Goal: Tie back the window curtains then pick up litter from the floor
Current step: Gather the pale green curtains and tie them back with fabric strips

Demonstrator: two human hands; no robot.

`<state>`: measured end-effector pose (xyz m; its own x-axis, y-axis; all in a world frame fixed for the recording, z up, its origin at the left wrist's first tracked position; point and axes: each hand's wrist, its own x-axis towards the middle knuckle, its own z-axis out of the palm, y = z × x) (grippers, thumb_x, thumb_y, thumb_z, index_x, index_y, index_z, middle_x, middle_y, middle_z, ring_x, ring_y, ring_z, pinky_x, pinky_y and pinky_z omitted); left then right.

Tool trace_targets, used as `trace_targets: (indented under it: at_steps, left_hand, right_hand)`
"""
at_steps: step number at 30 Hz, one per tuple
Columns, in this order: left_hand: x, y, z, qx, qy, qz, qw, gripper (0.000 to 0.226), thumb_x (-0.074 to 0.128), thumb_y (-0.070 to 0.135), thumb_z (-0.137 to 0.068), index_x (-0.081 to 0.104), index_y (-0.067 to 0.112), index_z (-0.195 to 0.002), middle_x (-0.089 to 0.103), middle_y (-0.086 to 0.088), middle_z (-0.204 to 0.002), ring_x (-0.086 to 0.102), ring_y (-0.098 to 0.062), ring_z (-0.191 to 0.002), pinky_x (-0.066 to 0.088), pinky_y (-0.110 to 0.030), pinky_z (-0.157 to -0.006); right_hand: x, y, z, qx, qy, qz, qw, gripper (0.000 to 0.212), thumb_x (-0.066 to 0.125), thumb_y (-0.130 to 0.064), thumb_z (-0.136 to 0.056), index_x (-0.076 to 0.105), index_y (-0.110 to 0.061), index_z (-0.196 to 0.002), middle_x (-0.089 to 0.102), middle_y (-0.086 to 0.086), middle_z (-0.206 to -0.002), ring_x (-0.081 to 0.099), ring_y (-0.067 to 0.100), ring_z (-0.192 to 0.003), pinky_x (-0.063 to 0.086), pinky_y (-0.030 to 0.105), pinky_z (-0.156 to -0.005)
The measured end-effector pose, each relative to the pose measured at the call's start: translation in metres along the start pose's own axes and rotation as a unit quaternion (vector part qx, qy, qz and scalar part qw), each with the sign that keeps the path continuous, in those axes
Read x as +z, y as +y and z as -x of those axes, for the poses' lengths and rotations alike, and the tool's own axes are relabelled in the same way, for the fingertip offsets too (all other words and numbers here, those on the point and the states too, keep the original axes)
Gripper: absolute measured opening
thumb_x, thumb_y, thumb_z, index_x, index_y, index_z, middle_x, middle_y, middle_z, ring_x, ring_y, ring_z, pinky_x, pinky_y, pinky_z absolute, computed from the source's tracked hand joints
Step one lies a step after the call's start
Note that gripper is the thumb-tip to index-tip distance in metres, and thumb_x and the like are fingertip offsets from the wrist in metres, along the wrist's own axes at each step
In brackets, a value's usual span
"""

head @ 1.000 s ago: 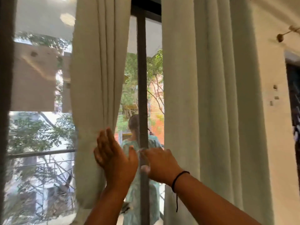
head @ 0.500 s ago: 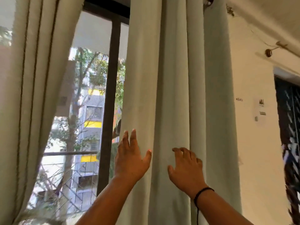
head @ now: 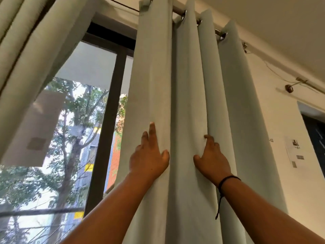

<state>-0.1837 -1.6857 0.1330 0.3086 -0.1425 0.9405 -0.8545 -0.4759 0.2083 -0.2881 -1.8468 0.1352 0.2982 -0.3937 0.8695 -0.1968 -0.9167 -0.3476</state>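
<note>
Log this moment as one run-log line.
step: gathering right curtain | left hand: flat on outer fold | right hand: fingers curled into a fold | tie-back: not yet done | curtain rod: visible

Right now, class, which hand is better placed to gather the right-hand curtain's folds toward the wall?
Probably the left hand: it lies flat on the right-hand curtain's outer fold, window side, ready to push. The right hand already hooks its fingers into a fold nearer the wall.
</note>
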Motion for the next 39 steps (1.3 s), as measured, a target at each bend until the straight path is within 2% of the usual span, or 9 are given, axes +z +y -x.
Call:
trace_targets:
  at_steps: [3, 7, 14, 16, 18, 21, 28, 34, 39]
  left_hand:
    - [0.012, 0.002, -0.015, 0.026, 0.026, 0.022, 0.999, 0.086, 0.049, 0.049, -0.086, -0.014, 0.038, -0.143, 0.03, -0.004, -0.152, 0.055, -0.031, -0.116, 0.047, -0.041, -0.087]
    - [0.024, 0.004, -0.03, 0.038, 0.037, 0.025, 0.998, 0.072, 0.049, 0.044, -0.089, 0.002, 0.036, -0.144, 0.05, -0.004, -0.138, 0.06, -0.029, -0.109, 0.049, -0.039, -0.083]
    - [0.038, 0.016, -0.051, 0.013, 0.026, 0.008, 1.0, 0.056, 0.048, 0.051, -0.088, 0.036, 0.022, -0.135, 0.061, -0.013, -0.122, 0.058, -0.035, -0.108, 0.046, -0.039, -0.085]
    - [0.047, 0.025, -0.058, -0.008, 0.025, -0.021, 0.999, 0.046, 0.047, 0.049, -0.089, 0.048, 0.018, -0.123, 0.062, -0.017, -0.116, 0.058, -0.038, -0.105, 0.045, -0.038, -0.083]
    - [0.057, 0.032, -0.064, -0.008, 0.037, -0.021, 0.999, 0.028, 0.045, 0.041, -0.092, 0.056, 0.015, -0.096, 0.064, -0.02, -0.108, 0.058, -0.039, -0.099, 0.042, -0.036, -0.074]
    - [0.079, 0.052, -0.07, -0.002, 0.047, 0.017, 0.999, 0.033, 0.039, 0.04, -0.096, 0.044, 0.022, -0.068, 0.065, -0.021, -0.097, 0.058, -0.037, -0.088, 0.036, -0.034, -0.067]
    - [0.144, 0.137, -0.095, 0.005, 0.055, 0.072, 0.996, 0.043, 0.033, 0.041, -0.099, 0.042, 0.018, -0.063, 0.063, -0.025, -0.093, 0.057, -0.038, -0.086, 0.044, -0.041, -0.077]
    - [0.184, 0.209, -0.111, 0.046, 0.095, 0.121, 0.987, 0.045, 0.035, 0.04, -0.099, 0.044, 0.018, -0.06, 0.062, -0.016, -0.078, 0.058, -0.037, -0.081, 0.042, -0.037, -0.069]
    - [0.197, 0.251, -0.119, 0.042, 0.073, 0.11, 0.99, 0.049, 0.034, 0.044, -0.099, 0.043, 0.02, -0.058, 0.059, -0.012, -0.072, 0.06, -0.037, -0.079, 0.041, -0.036, -0.069]
  right_hand:
    - [0.005, 0.0, -0.029, -0.015, 0.003, -0.015, 1.0, 0.065, 0.052, -0.026, -0.086, 0.019, -0.016, -0.141, 0.055, 0.007, -0.11, 0.056, 0.022, -0.08, 0.045, 0.03, -0.064]
    - [0.02, -0.001, -0.048, -0.056, 0.0, 0.007, 0.998, 0.042, 0.046, -0.024, -0.091, 0.032, -0.014, -0.129, 0.051, -0.002, -0.081, 0.054, 0.019, -0.066, 0.043, 0.03, -0.058]
    - [0.045, -0.014, -0.05, -0.107, -0.038, -0.039, 0.993, 0.041, 0.036, -0.035, -0.096, 0.034, -0.015, -0.132, 0.064, 0.014, -0.107, 0.063, 0.034, -0.091, 0.052, 0.044, -0.081]
    - [0.05, -0.011, -0.052, -0.121, -0.043, -0.031, 0.991, 0.042, 0.033, -0.03, -0.097, 0.031, -0.014, -0.135, 0.064, 0.015, -0.108, 0.063, 0.035, -0.093, 0.051, 0.044, -0.082]
    - [0.052, -0.007, -0.055, -0.145, -0.033, -0.011, 0.989, 0.042, 0.034, -0.021, -0.096, 0.03, -0.01, -0.136, 0.064, 0.017, -0.105, 0.063, 0.036, -0.091, 0.051, 0.042, -0.078]
    - [0.047, 0.014, -0.06, -0.187, -0.01, 0.001, 0.982, 0.036, 0.036, -0.013, -0.094, 0.036, -0.007, -0.129, 0.065, 0.016, -0.098, 0.063, 0.036, -0.083, 0.047, 0.04, -0.068]
    - [0.011, 0.101, -0.088, -0.218, -0.001, 0.007, 0.976, 0.033, 0.039, -0.008, -0.094, 0.039, -0.004, -0.127, 0.065, 0.016, -0.096, 0.062, 0.034, -0.081, 0.044, 0.037, -0.065]
    - [-0.024, 0.173, -0.116, -0.223, 0.01, -0.034, 0.974, 0.024, 0.034, -0.019, -0.097, 0.042, -0.014, -0.119, 0.065, 0.01, -0.096, 0.063, 0.032, -0.082, 0.042, 0.036, -0.065]
    - [-0.045, 0.211, -0.135, -0.236, 0.031, -0.03, 0.971, 0.027, 0.034, -0.027, -0.098, 0.039, -0.019, -0.124, 0.065, 0.009, -0.098, 0.063, 0.029, -0.081, 0.043, 0.036, -0.065]
